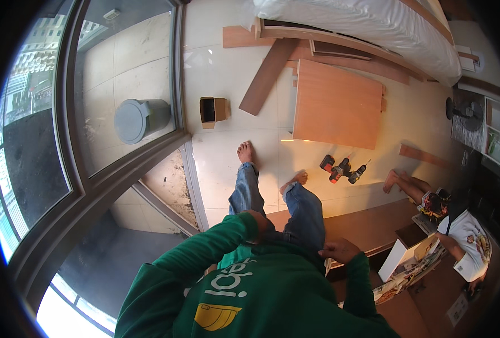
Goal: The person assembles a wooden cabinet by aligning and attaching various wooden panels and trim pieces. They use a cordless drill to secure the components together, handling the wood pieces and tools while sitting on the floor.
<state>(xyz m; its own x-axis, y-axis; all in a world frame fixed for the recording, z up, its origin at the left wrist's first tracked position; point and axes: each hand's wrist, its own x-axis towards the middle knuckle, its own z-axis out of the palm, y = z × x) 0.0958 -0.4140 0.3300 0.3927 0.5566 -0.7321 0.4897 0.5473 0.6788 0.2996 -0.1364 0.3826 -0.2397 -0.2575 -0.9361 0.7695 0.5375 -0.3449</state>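
My left hand [261, 223] rests by the top of my left thigh, against the jeans [305, 217]; its fingers are mostly hidden. At my right hip, my right hand [341, 250] is closed with its fingers curled towards the jeans, and what they hold, if anything, does not show. On the tiled floor ahead of my bare feet lie red and black cordless drills [338, 170], close together, one with a bit fitted. Beyond them lies a large reddish-brown wooden panel [337, 104]. An open cardboard box [213, 111] stands ahead of my left foot.
A dark plank [268, 76] and more boards lie beside a white mattress [351, 28]. Glass doors [81, 191] stand at left, with a grey bin [134, 121] behind them. At right, another person [467, 242] sits near wooden furniture parts [362, 228] and a fan [468, 112].
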